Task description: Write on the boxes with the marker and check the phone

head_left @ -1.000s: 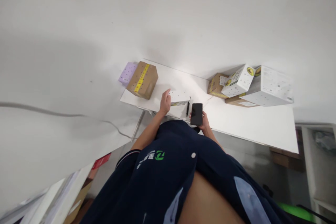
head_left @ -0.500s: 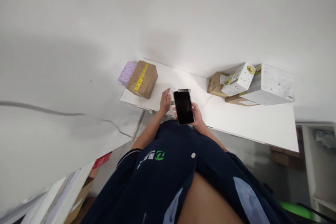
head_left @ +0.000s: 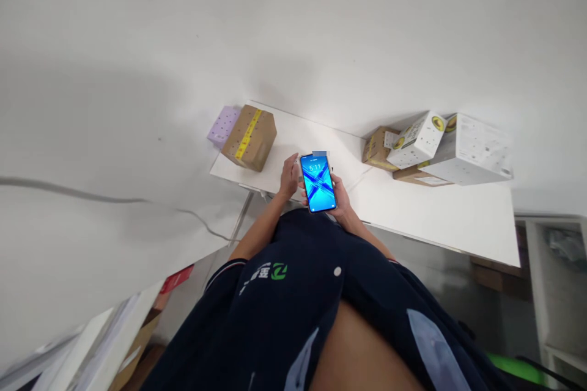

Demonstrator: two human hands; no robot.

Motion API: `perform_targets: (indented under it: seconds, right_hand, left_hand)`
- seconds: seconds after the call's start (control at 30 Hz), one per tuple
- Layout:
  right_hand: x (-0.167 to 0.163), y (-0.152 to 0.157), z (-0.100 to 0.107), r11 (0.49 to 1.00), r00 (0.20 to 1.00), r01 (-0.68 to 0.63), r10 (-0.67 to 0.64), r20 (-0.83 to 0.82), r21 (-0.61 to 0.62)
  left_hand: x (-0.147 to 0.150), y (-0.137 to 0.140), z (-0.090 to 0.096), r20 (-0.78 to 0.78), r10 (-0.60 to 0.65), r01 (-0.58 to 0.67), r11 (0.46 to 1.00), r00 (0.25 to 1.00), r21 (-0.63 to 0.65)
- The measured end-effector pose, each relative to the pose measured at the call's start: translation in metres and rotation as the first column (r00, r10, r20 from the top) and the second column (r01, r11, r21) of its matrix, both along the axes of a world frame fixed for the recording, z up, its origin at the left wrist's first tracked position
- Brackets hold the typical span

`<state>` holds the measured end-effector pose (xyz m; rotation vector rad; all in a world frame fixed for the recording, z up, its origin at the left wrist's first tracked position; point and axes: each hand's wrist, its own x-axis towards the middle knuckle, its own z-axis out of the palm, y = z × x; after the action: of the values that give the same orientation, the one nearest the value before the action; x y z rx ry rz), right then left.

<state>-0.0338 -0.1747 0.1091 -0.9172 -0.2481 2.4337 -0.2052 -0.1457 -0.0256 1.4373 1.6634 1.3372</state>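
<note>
A smartphone (head_left: 320,184) with a lit blue screen showing 5:11 sits in my right hand (head_left: 342,197), whose fingertips curl round to its left edge. My left hand (head_left: 288,177) is just left of the phone, its fingers bent around the side of a small white box (head_left: 301,179). Most of that box is hidden behind the phone. Both hands are over the front part of the white table (head_left: 321,134).
Left on the table are a brown carton (head_left: 251,137) with yellow tape and a lilac box (head_left: 223,126). At the right stand a small brown carton (head_left: 378,148), a white avocado-print box (head_left: 418,139) and a larger white box (head_left: 481,149). A cable (head_left: 92,190) runs along the left.
The phone's screen has gone from black to lit blue. My right hand has shifted the phone slightly up and left. My left hand is almost unmoved.
</note>
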Motion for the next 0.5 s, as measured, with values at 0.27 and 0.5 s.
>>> perform_targets:
  seconds: [0.27, 0.5]
  right_hand:
    - [0.055, -0.018, -0.05, 0.987, 0.954, 0.144, -0.158, 0.254, 0.074]
    - [0.09, -0.017, -0.093, 0.91, 0.819, 0.362, -0.414, 0.397, 0.201]
  left_hand:
    - [-0.003, -0.001, 0.005, -0.013, -0.045, 0.045, 0.999, 0.999, 0.026]
    - [-0.007, 0.0, 0.004, 0.004, -0.079, 0.079, 0.997, 0.997, -0.018]
